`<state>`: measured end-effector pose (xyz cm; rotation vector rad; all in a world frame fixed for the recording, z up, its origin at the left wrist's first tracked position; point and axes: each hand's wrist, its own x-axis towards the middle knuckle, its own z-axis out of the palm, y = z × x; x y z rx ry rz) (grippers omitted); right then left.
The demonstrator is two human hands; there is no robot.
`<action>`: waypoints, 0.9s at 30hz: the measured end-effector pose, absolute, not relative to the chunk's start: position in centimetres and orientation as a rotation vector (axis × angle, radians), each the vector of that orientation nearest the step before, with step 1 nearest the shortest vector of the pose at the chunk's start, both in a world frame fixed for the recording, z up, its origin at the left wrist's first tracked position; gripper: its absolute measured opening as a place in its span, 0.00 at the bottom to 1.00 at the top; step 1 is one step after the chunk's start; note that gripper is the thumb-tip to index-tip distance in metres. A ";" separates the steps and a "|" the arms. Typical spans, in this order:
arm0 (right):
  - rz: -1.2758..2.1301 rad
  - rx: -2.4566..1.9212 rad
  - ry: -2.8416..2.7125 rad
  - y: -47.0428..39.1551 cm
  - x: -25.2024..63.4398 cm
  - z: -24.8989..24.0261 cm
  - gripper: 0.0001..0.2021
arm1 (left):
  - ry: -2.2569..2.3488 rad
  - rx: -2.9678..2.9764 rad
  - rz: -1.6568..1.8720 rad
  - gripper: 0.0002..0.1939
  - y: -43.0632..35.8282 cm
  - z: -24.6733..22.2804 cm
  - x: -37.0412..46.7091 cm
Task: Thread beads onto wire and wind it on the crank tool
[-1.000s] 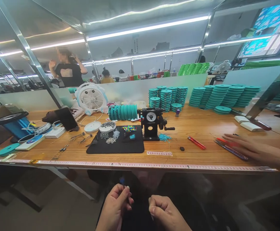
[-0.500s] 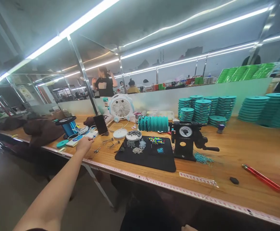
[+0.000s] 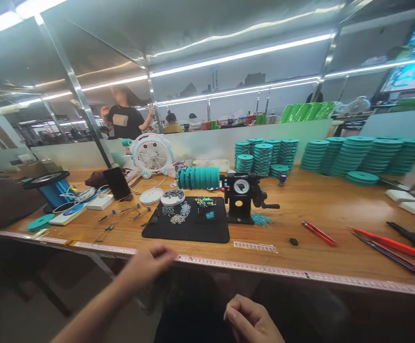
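My left hand (image 3: 151,263) hovers at the table's front edge, just below the black mat (image 3: 193,232). Its thumb and fingers are drawn together; motion blur hides whatever may be between them. Lower down, over my lap, my right hand (image 3: 251,318) is closed with thumb against forefinger, and I cannot make out anything in it. On the mat lie silvery beads (image 3: 178,219), multicoloured beads (image 3: 206,202) and small blue pieces (image 3: 211,215). A white dish (image 3: 172,196) of grey pieces overlaps the mat's back edge. Behind stands a black hand-crank winder (image 3: 241,200) carrying teal spools (image 3: 202,177).
Stacked teal spools (image 3: 263,157) line the back, beside a white fan (image 3: 153,156). A phone (image 3: 116,183), a power strip (image 3: 68,214) and a large blue spool (image 3: 55,190) are at left. Red tweezers (image 3: 319,233) and orange-handled tweezers (image 3: 389,240) lie right. A person (image 3: 125,119) stands beyond.
My left hand has drawn back from the power strip at the left to the table's front edge. My right hand has risen further into view. The view has turned right.
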<state>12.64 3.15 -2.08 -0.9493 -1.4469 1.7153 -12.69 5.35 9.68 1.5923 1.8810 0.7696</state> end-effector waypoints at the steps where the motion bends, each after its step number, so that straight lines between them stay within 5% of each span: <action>1: 1.701 -0.938 -1.453 3.2 12.6 -1.6 0.26 | 1.627 1.501 0.645 0.09 4.0 8.3 -10.1; 7: 1.640 -0.968 -1.495 2.7 13.4 -0.6 0.26 | 1.328 1.031 0.840 0.11 1.1 2.5 -3.0; 19: 1.896 -0.816 -1.155 2.7 13.3 -2.9 0.25 | 1.300 0.844 1.104 0.13 1.6 3.3 -2.5; 27: 1.637 -0.879 -1.502 2.4 13.6 -2.5 0.21 | 1.083 0.543 1.135 0.16 1.7 2.4 -1.1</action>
